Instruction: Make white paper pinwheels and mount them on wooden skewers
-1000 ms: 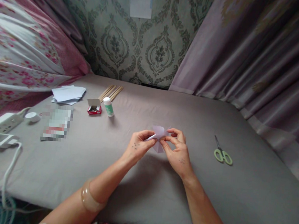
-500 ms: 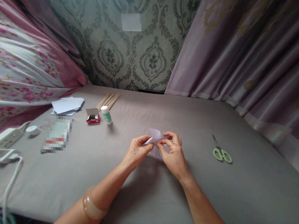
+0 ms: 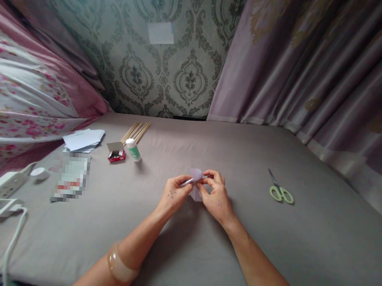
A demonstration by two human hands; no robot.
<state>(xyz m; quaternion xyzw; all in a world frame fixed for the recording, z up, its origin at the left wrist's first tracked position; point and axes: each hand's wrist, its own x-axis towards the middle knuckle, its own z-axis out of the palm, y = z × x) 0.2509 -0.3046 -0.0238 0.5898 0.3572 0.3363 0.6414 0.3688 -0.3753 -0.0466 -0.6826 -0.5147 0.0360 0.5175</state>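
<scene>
A small piece of pale purple paper [image 3: 195, 174], bent into curved flaps, is held between my two hands above the table. My left hand [image 3: 174, 194] pinches its left side between thumb and fingers. On the other side my right hand [image 3: 216, 195] grips the paper near its middle, thumb and fingertips pressed together. One flap hangs down below the fingertips, and the paper's centre is partly hidden by them. To the right lie scissors [image 3: 281, 194] with light green handles, blades pointing away from me.
A glue stick [image 3: 133, 150] stands beside a small open red box [image 3: 116, 155]. Behind them lie several wooden sticks [image 3: 136, 132]. At the left are stacked white paper sheets [image 3: 83, 140], a blurred packet [image 3: 72, 177], a white cap [image 3: 39, 174] and a power strip [image 3: 4, 185] with cables.
The upper flap of the paper has been drawn in and now looks shorter and rounder. My right hand has come slightly closer to my left. The view has shifted a little.
</scene>
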